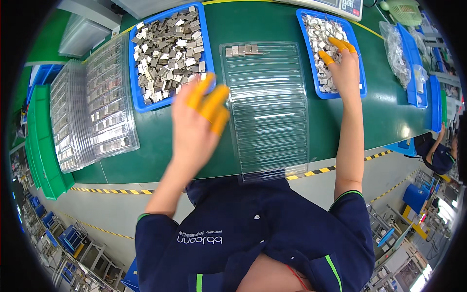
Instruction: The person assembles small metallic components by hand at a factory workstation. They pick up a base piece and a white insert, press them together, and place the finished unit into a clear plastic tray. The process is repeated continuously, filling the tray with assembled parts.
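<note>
- The clear tray lies flat in the middle of the frame on the green worktop. It has many long slots, and four small metal bits sit side by side in the top one.
- The left bin, upper left of the tray, is full of flat gray pieces. The right bin, upper right, has small white parts. The tray is likely between them so each side is easy to reach.
- The left hand is up over the left bin's lower right corner, by the tray's edge. Its fingers point up and right. It is blurry, so one cannot tell if it holds a piece.
- The right hand reaches into the right bin, arm nearly straight. Thumb and fingers are wide apart. Yellow finger covers may help with grip.
- More trays stand stacked at the left.
</note>
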A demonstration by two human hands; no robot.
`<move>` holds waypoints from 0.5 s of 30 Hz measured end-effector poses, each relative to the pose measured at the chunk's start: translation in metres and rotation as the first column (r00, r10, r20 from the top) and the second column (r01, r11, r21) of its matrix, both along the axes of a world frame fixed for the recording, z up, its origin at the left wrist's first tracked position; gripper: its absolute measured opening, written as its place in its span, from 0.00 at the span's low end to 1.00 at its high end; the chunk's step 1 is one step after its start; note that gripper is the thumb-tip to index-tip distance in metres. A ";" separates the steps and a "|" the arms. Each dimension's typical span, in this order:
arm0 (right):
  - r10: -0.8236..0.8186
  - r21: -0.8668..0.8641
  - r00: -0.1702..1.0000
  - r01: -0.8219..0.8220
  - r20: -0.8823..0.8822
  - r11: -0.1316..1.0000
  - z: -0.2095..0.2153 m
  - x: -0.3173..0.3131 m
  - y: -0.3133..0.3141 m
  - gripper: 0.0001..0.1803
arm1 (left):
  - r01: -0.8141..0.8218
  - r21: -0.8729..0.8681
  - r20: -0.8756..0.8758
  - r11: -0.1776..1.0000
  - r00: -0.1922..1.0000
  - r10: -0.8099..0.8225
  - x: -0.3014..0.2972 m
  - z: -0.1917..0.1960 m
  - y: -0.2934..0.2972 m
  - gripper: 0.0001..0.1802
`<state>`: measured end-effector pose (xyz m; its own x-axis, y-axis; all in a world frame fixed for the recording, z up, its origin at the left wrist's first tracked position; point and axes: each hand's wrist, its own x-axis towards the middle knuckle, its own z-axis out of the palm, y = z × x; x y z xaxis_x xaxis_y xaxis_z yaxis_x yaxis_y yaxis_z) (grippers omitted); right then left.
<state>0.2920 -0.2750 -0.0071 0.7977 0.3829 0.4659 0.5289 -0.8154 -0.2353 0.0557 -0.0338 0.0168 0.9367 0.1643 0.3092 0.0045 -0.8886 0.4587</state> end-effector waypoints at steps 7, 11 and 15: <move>-0.077 0.083 0.981 0.093 -0.176 0.992 -0.010 0.005 -0.001 0.15 | -0.073 0.268 -0.042 0.961 0.995 0.088 0.052 0.011 0.075 0.11; -0.034 0.297 0.949 0.132 -0.314 0.946 -0.009 0.004 -0.002 0.14 | -0.042 0.289 -0.138 0.956 0.987 0.085 0.060 0.007 0.078 0.11; -0.058 0.353 0.983 0.118 -0.175 0.928 -0.002 0.001 -0.003 0.13 | -0.009 0.358 -0.110 0.934 0.993 0.052 0.063 0.006 0.080 0.10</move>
<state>0.2927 -0.2776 -0.0087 0.8951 0.1378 0.4241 0.3905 -0.7014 -0.5962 0.1190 0.0462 0.0226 0.9657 0.0924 0.2428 0.0681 -0.9920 0.1063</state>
